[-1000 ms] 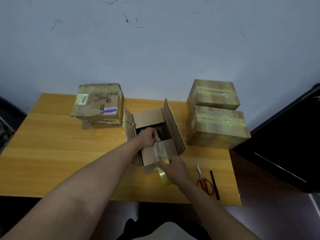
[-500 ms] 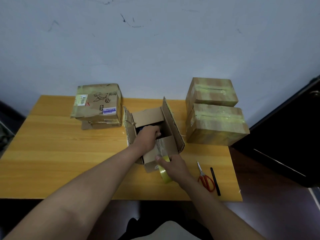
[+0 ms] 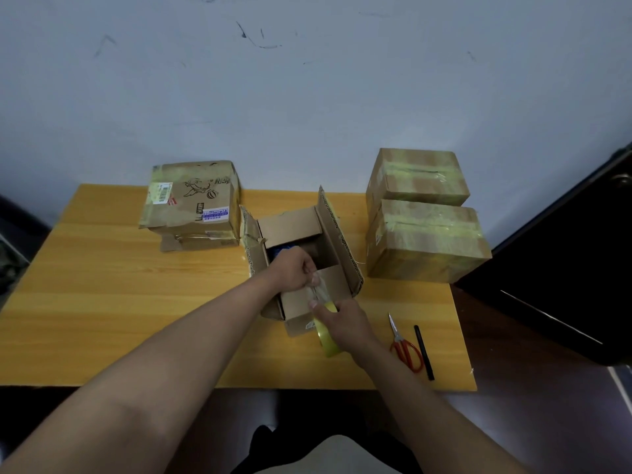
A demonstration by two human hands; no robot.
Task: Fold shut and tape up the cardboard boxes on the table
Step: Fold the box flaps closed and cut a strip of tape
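The left hand (image 3: pixel 295 270) pinches the free end of clear tape just ahead of the right hand (image 3: pixel 342 323), which grips the yellowish tape roll (image 3: pixel 326 340) against the open brown cardboard box (image 3: pixel 307 254), apparently drawing out a sealing strip.

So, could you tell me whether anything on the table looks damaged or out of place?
Yes. The printed box at back left looks battered: its top is dented, and it sits askew on a torn box beneath. The open box has ragged flap edges. The scissors and black pen lie tidily.
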